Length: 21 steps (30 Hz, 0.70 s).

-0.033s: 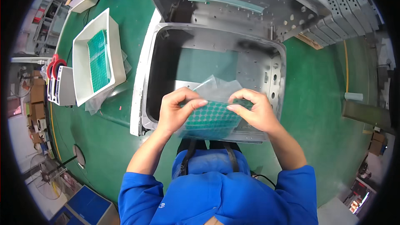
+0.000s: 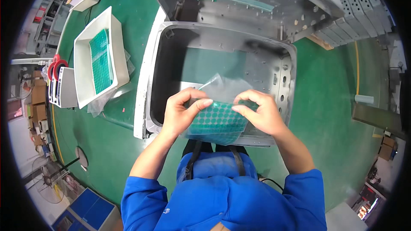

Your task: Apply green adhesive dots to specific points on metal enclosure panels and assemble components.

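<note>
I see a small white mark (image 2: 166,210) on the blue shirt (image 2: 197,203). The left hand (image 2: 182,109) and right hand (image 2: 265,113) pinch a glossy sheet (image 2: 218,119) — round green dots with clear film — over the metal box's (image 2: 293,72) near rim.

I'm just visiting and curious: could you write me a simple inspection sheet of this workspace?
Surface: green floor around an open metal housing.
Work items: green-dotted sheet in front of the housing's opening; more green sheets inside a white bin.
Clutter: clear plastic by the bin.
Hands: left hand pinches the sheet's edge; right hand has fingertips there, grip unclear.
Cables: dark cable beside the person's waist.
Surroundings: stacked perforated metal parts, fan.
</note>
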{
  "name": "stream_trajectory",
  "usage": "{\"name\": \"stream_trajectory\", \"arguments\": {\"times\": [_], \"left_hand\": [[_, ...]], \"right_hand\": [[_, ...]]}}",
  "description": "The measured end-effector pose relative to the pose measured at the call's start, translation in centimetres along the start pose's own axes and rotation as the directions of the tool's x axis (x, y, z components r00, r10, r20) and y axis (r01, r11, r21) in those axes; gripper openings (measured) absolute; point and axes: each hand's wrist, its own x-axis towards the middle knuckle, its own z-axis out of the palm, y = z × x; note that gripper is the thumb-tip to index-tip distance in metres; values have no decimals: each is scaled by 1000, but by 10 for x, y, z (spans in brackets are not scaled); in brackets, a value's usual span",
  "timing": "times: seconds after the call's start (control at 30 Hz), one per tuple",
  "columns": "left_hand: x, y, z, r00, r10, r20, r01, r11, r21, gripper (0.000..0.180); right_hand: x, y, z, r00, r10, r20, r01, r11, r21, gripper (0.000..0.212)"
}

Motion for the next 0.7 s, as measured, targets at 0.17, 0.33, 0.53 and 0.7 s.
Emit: {"name": "stream_trajectory", "arguments": {"times": [0.17,0.33,0.53,0.7], "left_hand": [[15,-33,-11,998,34,-49,-31,997,68,8],[29,-52,-21,996,91,-25,-86,985,148,7],[37,-69,-29,997,64,30,-69,977,202,7],[42,-72,-36,997,57,50,-66,977,205,7]], "right_hand": [[30,22,14,998,66,-19,-61,973,223,15],[48,39,21,992,123,38,-129,942,311,14],[64,52,27,984,161,83,-175,960,219,10],[74,63,32,989,125,82,-138,972,188,12]]}}
